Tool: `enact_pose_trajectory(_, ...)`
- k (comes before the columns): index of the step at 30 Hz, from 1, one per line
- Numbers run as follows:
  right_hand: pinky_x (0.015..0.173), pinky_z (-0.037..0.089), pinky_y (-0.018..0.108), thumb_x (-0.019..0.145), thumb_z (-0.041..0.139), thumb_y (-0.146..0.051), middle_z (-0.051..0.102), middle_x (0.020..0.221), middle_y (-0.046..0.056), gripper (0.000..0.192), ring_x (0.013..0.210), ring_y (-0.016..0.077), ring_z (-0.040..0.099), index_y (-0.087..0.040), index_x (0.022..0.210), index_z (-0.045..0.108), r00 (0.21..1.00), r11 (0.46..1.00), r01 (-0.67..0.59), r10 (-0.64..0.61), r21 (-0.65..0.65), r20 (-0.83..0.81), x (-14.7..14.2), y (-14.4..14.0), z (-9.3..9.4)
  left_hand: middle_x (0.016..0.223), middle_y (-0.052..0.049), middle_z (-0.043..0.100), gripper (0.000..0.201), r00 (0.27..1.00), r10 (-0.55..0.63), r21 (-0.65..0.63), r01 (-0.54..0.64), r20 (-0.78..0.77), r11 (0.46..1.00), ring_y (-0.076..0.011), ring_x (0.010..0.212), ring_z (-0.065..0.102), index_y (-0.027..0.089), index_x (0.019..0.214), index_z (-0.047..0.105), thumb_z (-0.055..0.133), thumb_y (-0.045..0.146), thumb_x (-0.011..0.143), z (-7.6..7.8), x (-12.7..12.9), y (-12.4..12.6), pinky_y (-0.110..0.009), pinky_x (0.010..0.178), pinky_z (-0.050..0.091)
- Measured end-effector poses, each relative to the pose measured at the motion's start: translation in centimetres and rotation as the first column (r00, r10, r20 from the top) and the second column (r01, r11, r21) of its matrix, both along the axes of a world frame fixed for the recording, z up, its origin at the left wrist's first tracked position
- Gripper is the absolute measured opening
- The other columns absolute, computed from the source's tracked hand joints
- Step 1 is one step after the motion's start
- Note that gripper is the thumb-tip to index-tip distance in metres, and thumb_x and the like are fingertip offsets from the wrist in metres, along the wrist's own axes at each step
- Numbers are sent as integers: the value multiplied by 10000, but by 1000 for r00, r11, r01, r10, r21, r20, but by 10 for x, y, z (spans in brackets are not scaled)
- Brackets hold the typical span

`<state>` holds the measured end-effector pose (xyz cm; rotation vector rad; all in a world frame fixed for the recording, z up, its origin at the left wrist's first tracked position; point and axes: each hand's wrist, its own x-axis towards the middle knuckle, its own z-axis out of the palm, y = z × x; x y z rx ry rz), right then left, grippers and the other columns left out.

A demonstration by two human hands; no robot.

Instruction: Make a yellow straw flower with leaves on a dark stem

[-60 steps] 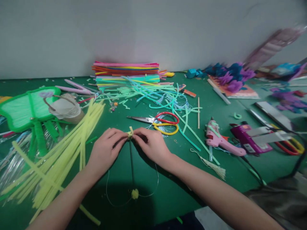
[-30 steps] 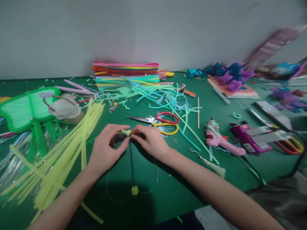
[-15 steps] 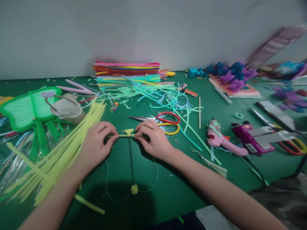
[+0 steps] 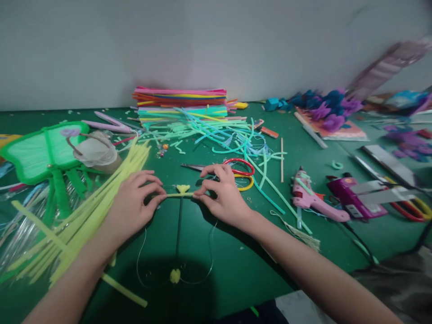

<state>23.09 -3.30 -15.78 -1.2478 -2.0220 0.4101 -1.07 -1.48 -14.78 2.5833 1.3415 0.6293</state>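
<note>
Between my two hands a short yellow pipe cleaner point(image 4: 180, 195) is stretched level. My left hand point(image 4: 137, 202) pinches its left end and my right hand point(image 4: 224, 193) pinches its right end. Just above its middle sits a small yellow fuzzy piece point(image 4: 183, 188). A thin dark stem point(image 4: 178, 229) runs down from there to a yellow fuzzy ball point(image 4: 174, 275) near the table's front. Clear thread point(image 4: 137, 263) loops out on both sides of that ball. Under my left forearm lies a bundle of yellow pipe cleaners point(image 4: 87, 225).
Red-and-yellow-handled scissors point(image 4: 241, 165) lie just beyond my right hand. A pink glue gun point(image 4: 313, 200) and a purple glue gun point(image 4: 354, 195) are at right. Stacked coloured pipe cleaners point(image 4: 180, 96) line the wall. A green fuzzy-edged shape point(image 4: 30, 155) lies at left.
My hands have moved slightly apart, showing more of the pipe cleaner. The lower end of the stem and its yellow ball have swung left. My right index finger is raised more.
</note>
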Motion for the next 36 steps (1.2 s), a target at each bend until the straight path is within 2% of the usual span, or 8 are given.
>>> enact_pose_trajectory(3, 946, 397, 394, 807, 670, -168, 633, 1035, 47, 74, 1022, 196, 534, -194, 745, 639, 992, 993, -101, 96, -54, -80, 0, 2, 3, 1134, -76, 657, 131, 999, -32, -62, 32, -6, 998, -281, 1210, 495, 214, 861, 657, 589, 326, 857, 8, 2, -2, -458, 1038, 369)
enact_pose_trajectory(8, 921, 434, 335, 815, 658, -142, 661, 1024, 45, 50, 1007, 163, 579, -187, 808, 636, 967, 969, -215, 194, -118, -167, -2, 3, 5, 1241, -59, 628, 390, 996, -60, -219, 74, 68, 973, -246, 1176, 531, 241, 1183, 589, 611, 438, 847, 18, 13, -2, -396, 1016, 402)
enact_pose_trajectory(12, 923, 434, 320, 825, 648, -164, 660, 1021, 42, 31, 1016, 156, 582, -193, 828, 637, 954, 957, -258, 230, -133, -192, -2, 2, 9, 1048, -27, 703, 276, 990, -125, -309, 140, 69, 941, -224, 1054, 586, 248, 1035, 669, 574, 448, 871, 21, 16, 4, -352, 921, 454)
enact_pose_trajectory(21, 875, 452, 297, 773, 633, -126, 676, 954, 39, 81, 941, 160, 598, -176, 836, 631, 944, 937, -316, 293, -152, -151, 4, 0, 13, 1024, -42, 702, 264, 971, -238, -324, 235, 30, 916, -208, 966, 618, 223, 1054, 671, 560, 391, 883, 24, 20, 8, -319, 850, 475)
enact_pose_trajectory(26, 823, 461, 289, 805, 619, -133, 693, 870, 31, 56, 877, 164, 611, -168, 837, 648, 948, 938, -314, 302, -149, -96, 5, 5, 11, 1032, -39, 696, 253, 973, -223, -370, 229, 60, 900, -199, 980, 615, 228, 1046, 672, 554, 383, 885, 23, 19, 9, -306, 861, 470)
enact_pose_trajectory(30, 799, 464, 262, 846, 605, -148, 703, 890, 25, 73, 874, 148, 624, -168, 898, 652, 947, 938, -319, 311, -134, -80, 4, 6, 13, 1040, -13, 701, 272, 991, -120, -452, 131, 53, 882, -209, 962, 628, 258, 1025, 671, 614, 436, 828, 33, 18, 10, -306, 846, 479)
enact_pose_trajectory(33, 771, 471, 238, 861, 598, -166, 708, 938, 23, 117, 862, 129, 641, -174, 970, 640, 955, 946, -291, 278, -145, -103, 2, 3, 17, 993, 14, 718, 263, 995, -63, -550, 93, 75, 830, -199, 912, 646, 273, 965, 685, 651, 466, 789, 40, 21, 13, -296, 850, 486)
enact_pose_trajectory(36, 713, 480, 232, 842, 625, -217, 709, 922, 30, 154, 796, 125, 652, -166, 987, 633, 974, 956, -195, 163, -219, -155, 0, 0, 19, 935, 10, 727, 254, 989, -38, -626, 119, 142, 770, -183, 841, 660, 249, 901, 691, 660, 469, 778, 44, 25, 17, -278, 819, 509)
